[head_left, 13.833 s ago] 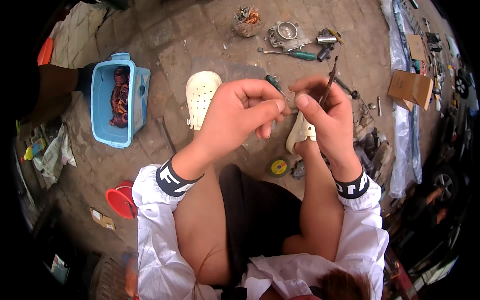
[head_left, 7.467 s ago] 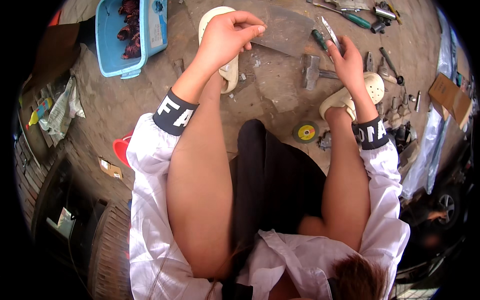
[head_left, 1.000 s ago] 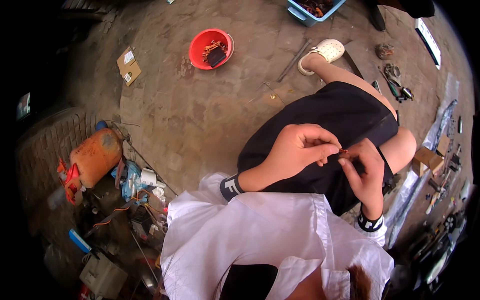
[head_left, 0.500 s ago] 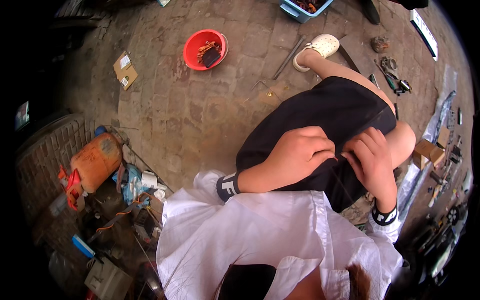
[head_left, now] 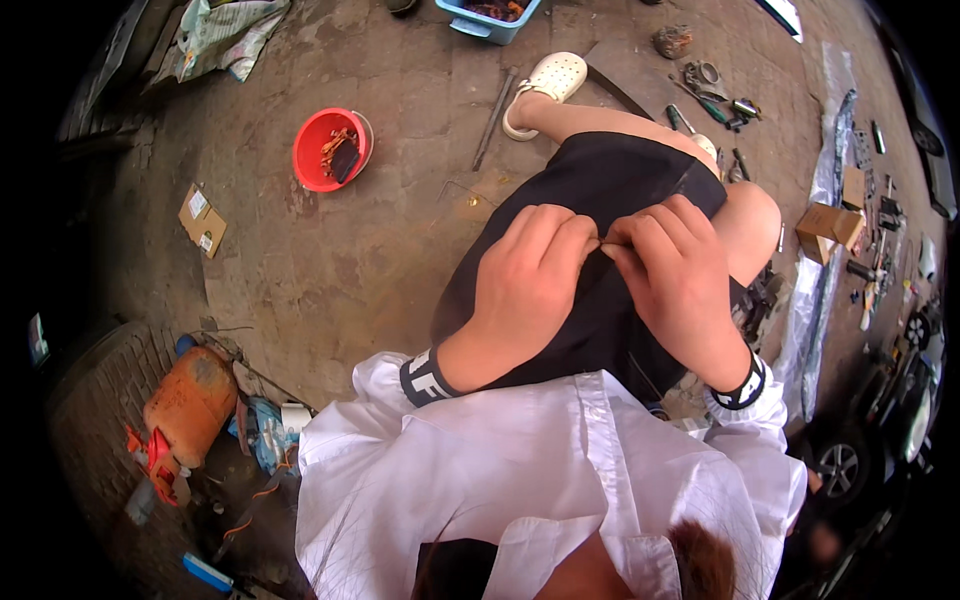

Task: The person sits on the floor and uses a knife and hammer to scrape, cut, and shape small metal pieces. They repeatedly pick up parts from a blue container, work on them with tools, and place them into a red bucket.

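Above my lap, over the black cloth (head_left: 530,370) covering my thighs, my two hands meet almost fingertip to fingertip. My left hand (head_left: 533,280) is closed in a pinch, thumb against forefinger. Facing it, my right hand (head_left: 675,280) pinches the same way. Between the fingertips shows a tiny brownish bit, too small to name. Both palms are hidden, as the backs of the hands are turned up.
A red bucket (head_left: 310,160) with orange-brown pieces and a dark block stands ahead left. Flattened cardboard (head_left: 203,222) lies farther left, near an orange tank (head_left: 190,400). A small open box (head_left: 828,228) and scattered tools lie right. A blue basin (head_left: 490,28) is at the far edge.
Both hands have come up and closer together, fingertips now nearly touching. The view has shifted, so the bucket and floor items sit lower and farther left.
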`<action>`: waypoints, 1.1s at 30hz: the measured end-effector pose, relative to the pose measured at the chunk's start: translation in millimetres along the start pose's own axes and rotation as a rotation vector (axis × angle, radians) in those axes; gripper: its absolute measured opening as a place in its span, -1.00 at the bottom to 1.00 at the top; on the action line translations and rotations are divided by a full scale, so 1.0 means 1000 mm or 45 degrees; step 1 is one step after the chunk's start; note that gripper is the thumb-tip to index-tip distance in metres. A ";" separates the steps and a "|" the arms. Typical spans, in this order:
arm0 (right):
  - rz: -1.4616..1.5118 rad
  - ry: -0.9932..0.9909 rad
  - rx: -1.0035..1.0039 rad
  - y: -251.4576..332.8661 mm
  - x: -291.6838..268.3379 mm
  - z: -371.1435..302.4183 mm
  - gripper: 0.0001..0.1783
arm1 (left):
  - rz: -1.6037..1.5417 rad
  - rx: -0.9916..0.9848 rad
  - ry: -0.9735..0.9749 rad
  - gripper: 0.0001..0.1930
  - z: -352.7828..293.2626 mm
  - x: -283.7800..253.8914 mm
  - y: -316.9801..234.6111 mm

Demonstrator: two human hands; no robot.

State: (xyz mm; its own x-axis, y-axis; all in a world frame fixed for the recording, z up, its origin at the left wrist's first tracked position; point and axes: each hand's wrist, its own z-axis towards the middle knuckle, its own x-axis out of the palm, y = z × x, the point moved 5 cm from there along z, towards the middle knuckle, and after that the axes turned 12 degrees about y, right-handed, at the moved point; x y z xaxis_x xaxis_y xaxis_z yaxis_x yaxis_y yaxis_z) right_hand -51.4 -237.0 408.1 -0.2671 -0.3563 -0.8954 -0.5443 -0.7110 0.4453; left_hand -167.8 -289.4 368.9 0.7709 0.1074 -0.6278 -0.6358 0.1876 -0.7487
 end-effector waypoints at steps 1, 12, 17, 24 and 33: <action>0.029 -0.090 0.049 0.002 0.000 -0.002 -0.77 | -0.027 -0.001 -0.063 -0.87 0.004 0.000 0.000; 1.052 -0.572 0.500 -0.027 0.043 -0.045 -0.90 | -1.536 -0.510 0.128 -0.91 0.011 0.038 0.015; 1.878 -0.086 0.367 -0.050 0.039 -0.046 -0.86 | -1.852 -0.513 0.624 -0.86 0.013 0.040 0.006; 1.424 -0.005 0.323 -0.071 -0.019 -0.033 -0.82 | -0.818 -0.070 0.368 -0.91 0.020 0.009 -0.012; 2.099 0.019 0.378 -0.030 0.025 -0.051 -0.77 | -0.065 0.499 -0.160 -0.82 0.006 -0.004 -0.027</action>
State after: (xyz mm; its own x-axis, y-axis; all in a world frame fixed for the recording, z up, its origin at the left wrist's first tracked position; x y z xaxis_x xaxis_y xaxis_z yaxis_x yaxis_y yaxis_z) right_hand -1.3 -255.3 372.8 -0.6611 -0.5612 0.4980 0.1698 0.5347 0.8278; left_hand -153.0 -289.3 392.7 0.8150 0.2025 -0.5428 -0.5531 0.5509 -0.6249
